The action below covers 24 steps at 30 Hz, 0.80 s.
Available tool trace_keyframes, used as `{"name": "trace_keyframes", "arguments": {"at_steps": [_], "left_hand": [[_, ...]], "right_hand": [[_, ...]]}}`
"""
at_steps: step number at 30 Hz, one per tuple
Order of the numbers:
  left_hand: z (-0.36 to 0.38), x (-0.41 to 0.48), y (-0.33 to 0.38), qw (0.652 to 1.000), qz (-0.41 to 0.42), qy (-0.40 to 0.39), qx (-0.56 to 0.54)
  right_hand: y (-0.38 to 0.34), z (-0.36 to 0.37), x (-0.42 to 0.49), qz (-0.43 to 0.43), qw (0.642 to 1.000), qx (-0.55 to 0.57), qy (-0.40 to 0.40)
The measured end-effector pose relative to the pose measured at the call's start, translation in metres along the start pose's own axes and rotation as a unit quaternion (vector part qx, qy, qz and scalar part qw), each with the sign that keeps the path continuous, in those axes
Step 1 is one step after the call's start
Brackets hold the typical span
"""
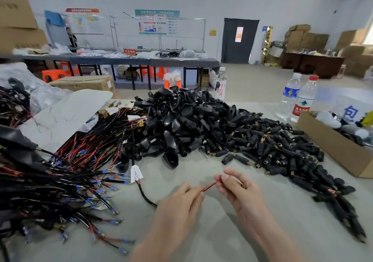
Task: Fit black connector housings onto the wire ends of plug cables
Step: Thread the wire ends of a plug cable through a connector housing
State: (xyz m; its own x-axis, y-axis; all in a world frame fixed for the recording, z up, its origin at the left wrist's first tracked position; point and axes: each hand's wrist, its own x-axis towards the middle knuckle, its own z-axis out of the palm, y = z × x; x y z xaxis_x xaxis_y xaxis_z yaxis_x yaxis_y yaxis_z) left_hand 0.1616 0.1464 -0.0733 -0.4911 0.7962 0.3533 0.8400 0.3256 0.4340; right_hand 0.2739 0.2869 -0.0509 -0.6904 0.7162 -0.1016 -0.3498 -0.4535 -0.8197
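A thin red wire (210, 186) of one black cable (145, 197) stretches between my two hands near the table's front. My left hand (177, 207) pinches the wire where it leaves the cable. My right hand (240, 193) pinches its free end between thumb and fingers. Behind them rises a large heap of black connector housings (181, 120). Small black sleeves with brass ends (278, 150) spread out to the right. A tangle of cables with red wires and blue terminals (80, 171) fills the left.
A cardboard box (333, 146) stands at the right edge. Two water bottles (296, 98) stand behind it, and a third bottle (221, 84) behind the heap. A white sheet (66, 112) covers cables at the left. Grey tabletop (232, 231) lies under my hands.
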Motion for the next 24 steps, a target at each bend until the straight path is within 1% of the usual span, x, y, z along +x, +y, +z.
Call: {"name": "trace_keyframes", "arguments": {"at_steps": [3, 5, 6, 8, 10, 12, 13, 15, 17, 20, 22, 23, 24], "left_hand": [[-0.003, 0.004, 0.001, 0.994, -0.070, 0.071, -0.036], [-0.006, 0.005, -0.002, 0.982, -0.132, 0.103, -0.082], [-0.008, 0.005, -0.003, 0.976, -0.155, 0.105, -0.109], [-0.010, 0.006, -0.005, 0.960, -0.182, 0.109, -0.183], [-0.010, 0.008, -0.005, 0.942, -0.189, 0.132, -0.243], [-0.010, 0.011, -0.006, 0.929, -0.188, 0.151, -0.281], [-0.010, 0.011, -0.007, 0.921, -0.186, 0.155, -0.304], [-0.010, 0.011, -0.009, 0.903, -0.194, 0.149, -0.353], [-0.013, 0.011, -0.011, 0.886, -0.205, 0.149, -0.388], [-0.018, 0.011, -0.013, 0.888, -0.209, 0.170, -0.373], [-0.020, 0.009, -0.012, 0.893, -0.206, 0.183, -0.356], [-0.019, 0.008, -0.011, 0.897, -0.200, 0.186, -0.347], [-0.018, 0.007, -0.009, 0.904, -0.196, 0.183, -0.332]], "right_hand": [[0.003, 0.007, 0.006, -0.020, 0.999, 0.015, 0.041], [0.006, 0.015, 0.016, -0.016, 0.999, -0.010, 0.050], [0.008, 0.020, 0.023, -0.011, 0.997, -0.049, 0.050], [0.014, 0.037, 0.039, -0.007, 0.985, -0.170, 0.042], [0.022, 0.058, 0.059, -0.018, 0.955, -0.296, 0.025], [0.032, 0.079, 0.079, -0.024, 0.920, -0.391, 0.005], [0.037, 0.088, 0.087, -0.022, 0.899, -0.436, -0.002], [0.046, 0.100, 0.101, -0.017, 0.845, -0.534, -0.021], [0.053, 0.106, 0.106, -0.004, 0.815, -0.577, -0.049], [0.056, 0.106, 0.102, -0.004, 0.764, -0.631, -0.134], [0.050, 0.099, 0.092, 0.009, 0.760, -0.629, -0.162], [0.044, 0.093, 0.086, 0.011, 0.764, -0.624, -0.162], [0.037, 0.085, 0.078, 0.014, 0.777, -0.612, -0.149]]}}
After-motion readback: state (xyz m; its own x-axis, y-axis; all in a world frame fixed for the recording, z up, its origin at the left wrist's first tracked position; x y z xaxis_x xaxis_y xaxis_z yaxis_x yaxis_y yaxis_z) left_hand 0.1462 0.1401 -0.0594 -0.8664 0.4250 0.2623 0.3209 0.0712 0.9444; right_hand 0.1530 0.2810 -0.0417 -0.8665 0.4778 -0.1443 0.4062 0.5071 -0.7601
